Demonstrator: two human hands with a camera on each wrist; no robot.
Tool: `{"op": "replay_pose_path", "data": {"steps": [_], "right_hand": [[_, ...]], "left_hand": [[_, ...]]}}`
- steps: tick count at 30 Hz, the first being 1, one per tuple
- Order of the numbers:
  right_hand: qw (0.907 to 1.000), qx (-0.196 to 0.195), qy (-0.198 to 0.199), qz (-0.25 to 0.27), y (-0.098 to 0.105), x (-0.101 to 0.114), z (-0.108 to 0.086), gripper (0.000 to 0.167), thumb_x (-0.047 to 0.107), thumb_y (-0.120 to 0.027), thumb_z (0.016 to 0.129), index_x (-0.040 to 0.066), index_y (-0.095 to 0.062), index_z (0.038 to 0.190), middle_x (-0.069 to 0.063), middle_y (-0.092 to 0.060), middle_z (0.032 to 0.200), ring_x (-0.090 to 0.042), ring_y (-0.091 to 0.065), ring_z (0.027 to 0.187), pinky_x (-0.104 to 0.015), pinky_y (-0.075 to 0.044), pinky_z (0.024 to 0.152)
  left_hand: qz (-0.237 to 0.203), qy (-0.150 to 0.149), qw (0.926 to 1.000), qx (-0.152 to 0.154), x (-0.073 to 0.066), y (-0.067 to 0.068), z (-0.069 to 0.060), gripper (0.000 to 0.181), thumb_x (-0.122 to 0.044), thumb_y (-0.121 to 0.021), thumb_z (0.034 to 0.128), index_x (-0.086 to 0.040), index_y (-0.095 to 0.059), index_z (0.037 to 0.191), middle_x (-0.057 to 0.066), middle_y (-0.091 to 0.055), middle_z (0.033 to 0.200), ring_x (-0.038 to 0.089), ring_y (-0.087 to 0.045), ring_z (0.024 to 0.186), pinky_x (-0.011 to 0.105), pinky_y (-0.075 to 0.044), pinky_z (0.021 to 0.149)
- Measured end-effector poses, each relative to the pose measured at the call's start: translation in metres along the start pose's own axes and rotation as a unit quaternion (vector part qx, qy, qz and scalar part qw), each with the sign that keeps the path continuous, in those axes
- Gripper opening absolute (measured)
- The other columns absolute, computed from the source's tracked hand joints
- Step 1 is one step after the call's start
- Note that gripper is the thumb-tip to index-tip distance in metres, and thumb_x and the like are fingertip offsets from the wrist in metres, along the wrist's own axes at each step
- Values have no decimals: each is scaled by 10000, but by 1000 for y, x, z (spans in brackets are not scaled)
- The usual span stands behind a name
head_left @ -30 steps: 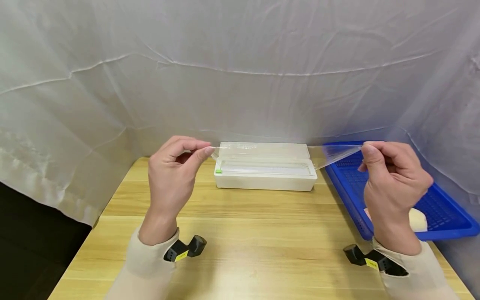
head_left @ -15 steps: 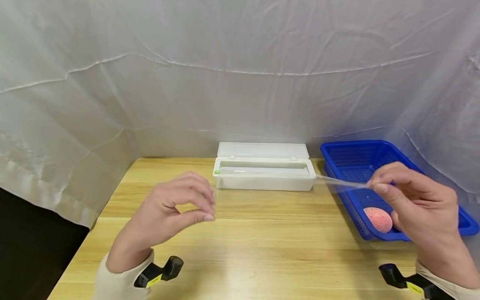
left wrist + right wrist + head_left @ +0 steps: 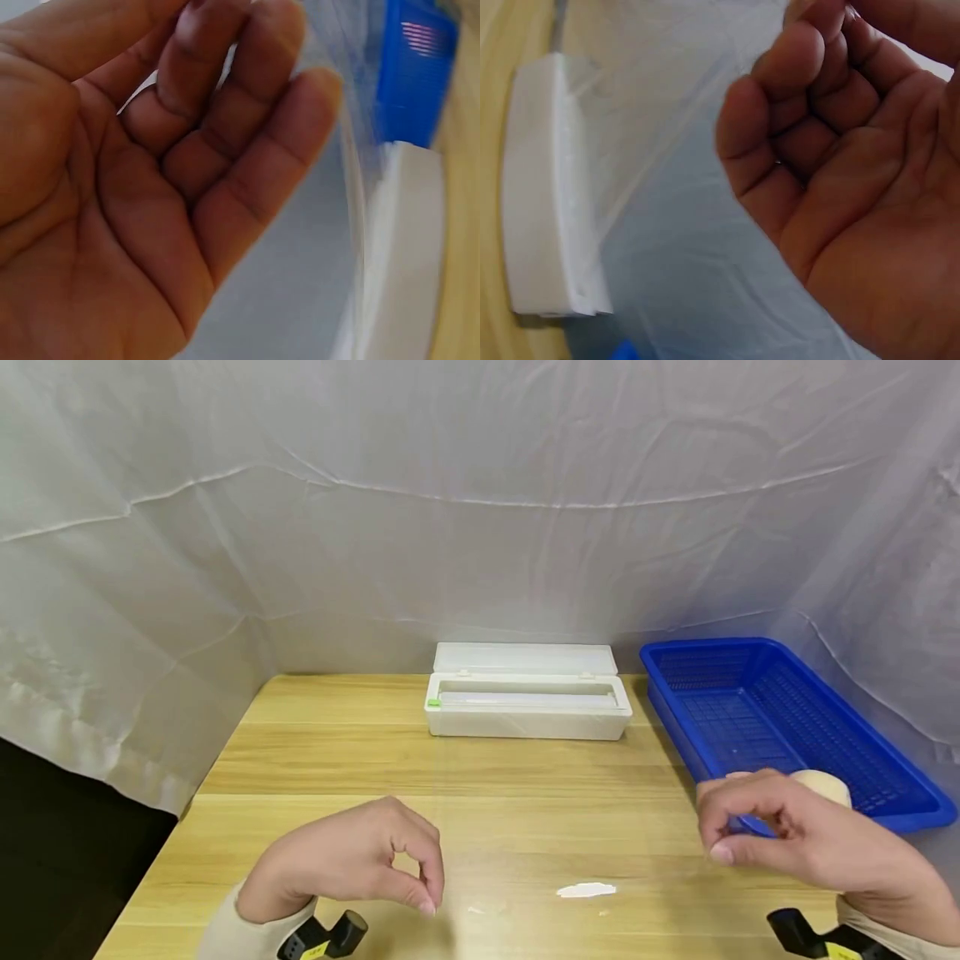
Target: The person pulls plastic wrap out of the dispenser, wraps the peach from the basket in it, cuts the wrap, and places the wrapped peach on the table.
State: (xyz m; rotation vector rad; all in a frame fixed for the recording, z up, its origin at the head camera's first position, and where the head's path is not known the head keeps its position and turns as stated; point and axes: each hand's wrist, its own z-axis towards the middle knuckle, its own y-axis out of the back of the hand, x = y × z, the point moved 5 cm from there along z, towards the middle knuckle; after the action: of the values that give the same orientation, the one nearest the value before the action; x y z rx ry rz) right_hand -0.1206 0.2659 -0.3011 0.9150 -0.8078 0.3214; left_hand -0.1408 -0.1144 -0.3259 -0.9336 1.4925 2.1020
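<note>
A thin sheet of clear cling film (image 3: 587,890) stretches from the white cling film box (image 3: 528,725) toward me, low over the table; a bright glare marks it. My left hand (image 3: 360,860) pinches the film's near left corner between thumb and fingers. At the near right corner my right hand (image 3: 802,835) does likewise, thumb against fingertips. In the left wrist view the film (image 3: 354,172) runs past the fingers to the box. The right wrist view has the film (image 3: 649,105) slanting away from the box. Its transparent edges are hard to trace.
The box's lid (image 3: 525,658) stands raised at the back, and a green slider (image 3: 433,702) sits at its left end. A blue plastic basket (image 3: 675,747) at the right holds a cream round object (image 3: 822,785), partly behind my right hand. Grey cloth (image 3: 480,568) hangs behind the wooden table (image 3: 337,760).
Both hands have come down and back toward me from above the box, drawing the film out of it over the table. The right hand now covers the pink speckled objects in the basket.
</note>
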Motion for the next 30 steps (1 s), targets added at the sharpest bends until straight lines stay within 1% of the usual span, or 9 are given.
{"op": "replay_pose_path", "data": {"steps": [4, 6, 7, 10, 13, 17, 21, 26, 30], "right_hand": [[9976, 557, -283, -312, -18, -15, 0, 370, -122, -726, 872, 223, -663, 989, 49, -605, 811, 40, -558, 786, -90, -376, 727], [9945, 930, -467, -133, -28, -23, 1, 312, -76, -736, 894, 219, -677, 976, 27, -610, 782, 77, -544, 782, -119, -478, 662], [9925, 1057, -595, -170, -34, -27, 1, 285, -43, -750, 891, 227, -683, 953, 36, -608, 761, 104, -528, 777, -105, -475, 648], [9834, 1350, -1190, -211, -53, -42, 2, 214, 31, -783, 855, 227, -696, 855, 65, -549, 683, 145, -458, 708, -88, -413, 580], [9746, 1509, -1607, -383, -68, -57, 0, 182, 41, -794, 804, 200, -709, 778, 126, -491, 628, 168, -396, 645, -89, -360, 524], [9636, 1597, -2037, -667, -80, -68, -3, 196, 39, -795, 783, 216, -726, 737, 231, -475, 632, 165, -395, 614, -106, -368, 509], [9557, 1617, -2284, -909, -86, -75, -5, 194, 76, -816, 777, 238, -726, 718, 299, -462, 653, 152, -405, 605, -119, -385, 508], [9480, 1672, -2515, -1007, -94, -82, -7, 216, 35, -813, 732, 240, -750, 701, 309, -511, 647, 150, -416, 598, -111, -406, 512], [9414, 1775, -2603, -1208, -100, -86, -9, 241, 9, -811, 694, 243, -760, 665, 296, -544, 614, 155, -402, 575, -98, -391, 497]], "left_hand": [[28, 494, 9980, 396, 14, -15, -4, 146, -326, -782, 930, -198, -786, 860, -136, -722, 825, -140, -585, 829, 148, -562, 772], [0, 675, 9966, 477, 21, -22, -7, 144, -329, -791, 916, -200, -790, 851, -148, -727, 825, -148, -589, 829, 142, -559, 773], [16, 746, 9960, 482, 24, -25, -8, 143, -329, -793, 913, -203, -792, 847, -157, -728, 824, -151, -590, 826, 146, -562, 771], [106, 917, 9950, 373, 30, -30, -11, 126, -325, -798, 912, -216, -802, 849, -187, -727, 833, -156, -609, 826, 141, -562, 763], [137, 1034, 9945, 104, 31, -30, -13, 111, -315, -805, 913, -224, -810, 850, -198, -713, 825, -148, -615, 802, 142, -562, 729], [45, 1087, 9940, -89, 31, -29, -15, 97, -295, -816, 910, -224, -814, 843, -174, -698, 804, -133, -587, 753, 145, -558, 687], [160, 1311, 9909, 254, 37, -37, -15, 79, -274, -837, 885, -233, -815, 821, -190, -669, 779, -136, -515, 710, 127, -531, 660], [484, 1747, 9796, 869, 51, -57, -14, 118, -219, -873, 850, -250, -797, 765, -263, -612, 701, -133, -468, 658, 107, -489, 649], [668, 1993, 9714, 1107, 59, -68, -13, 152, -218, -886, 829, -251, -775, 729, -281, -552, 657, -131, -460, 654, 103, -476, 649]]}}
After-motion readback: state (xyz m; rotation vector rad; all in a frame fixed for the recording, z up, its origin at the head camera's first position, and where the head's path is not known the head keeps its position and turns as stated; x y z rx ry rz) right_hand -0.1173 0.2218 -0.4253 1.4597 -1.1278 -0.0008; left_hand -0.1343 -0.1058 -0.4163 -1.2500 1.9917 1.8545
